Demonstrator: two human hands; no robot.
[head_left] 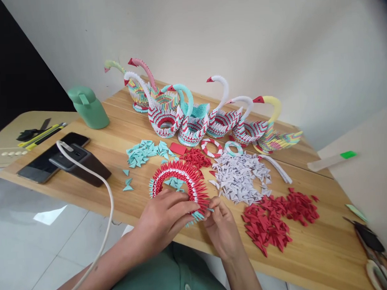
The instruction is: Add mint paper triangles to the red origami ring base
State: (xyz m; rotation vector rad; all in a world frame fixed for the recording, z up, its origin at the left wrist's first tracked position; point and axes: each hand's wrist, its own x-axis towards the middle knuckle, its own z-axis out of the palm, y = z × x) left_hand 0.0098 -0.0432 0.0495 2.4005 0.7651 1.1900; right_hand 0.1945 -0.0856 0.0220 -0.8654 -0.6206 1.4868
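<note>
Near the surface's (313, 251) front edge, my left fingers (181, 209) grip the red-and-turquoise modular-origami ring (195, 183); my right fingers (218, 209) pinch a turquoise paper piece (210, 209). Pressing too hard could pop interlocked folds loose.

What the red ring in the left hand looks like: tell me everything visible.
The red ring looks built of folded paper: spiky red rows, a white band and light blue points along parts of its outer edge. Its middle is open. It is held tilted near the front edge of the table. The left hand grips and partly covers its near side; the right hand pinches a light blue piece by its rim, contact unclear.
</note>
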